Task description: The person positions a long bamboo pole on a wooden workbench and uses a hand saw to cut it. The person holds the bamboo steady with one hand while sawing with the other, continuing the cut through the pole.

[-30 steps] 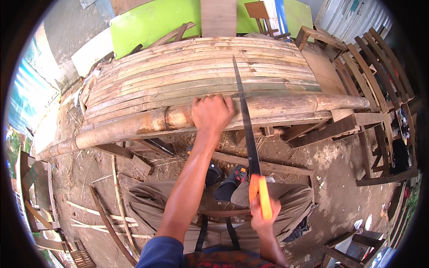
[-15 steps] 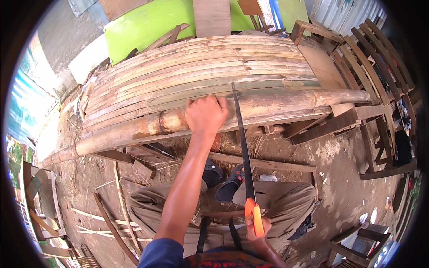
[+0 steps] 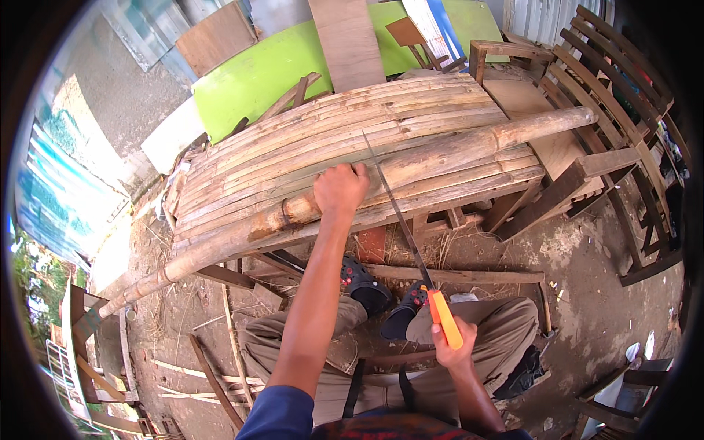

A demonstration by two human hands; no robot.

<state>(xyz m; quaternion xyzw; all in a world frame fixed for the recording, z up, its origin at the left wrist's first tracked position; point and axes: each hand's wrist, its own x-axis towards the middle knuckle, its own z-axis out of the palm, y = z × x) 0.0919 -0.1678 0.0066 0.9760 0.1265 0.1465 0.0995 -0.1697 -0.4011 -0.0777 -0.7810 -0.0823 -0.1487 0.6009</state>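
Hands (image 3: 342,188) hold a bamboo pole (image 3: 440,158) and orange-handled saw (image 3: 440,308).

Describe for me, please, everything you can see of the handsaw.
The handsaw has a bright orange handle, seemingly plastic, and a long, dark, metallic-looking blade narrowing to its tip. The right hand grips the handle. The blade points away from the person, slanting slightly left, and crosses over the bamboo pole just right of the left hand. Whether it touches the pole is unclear, and the teeth are too small to make out.
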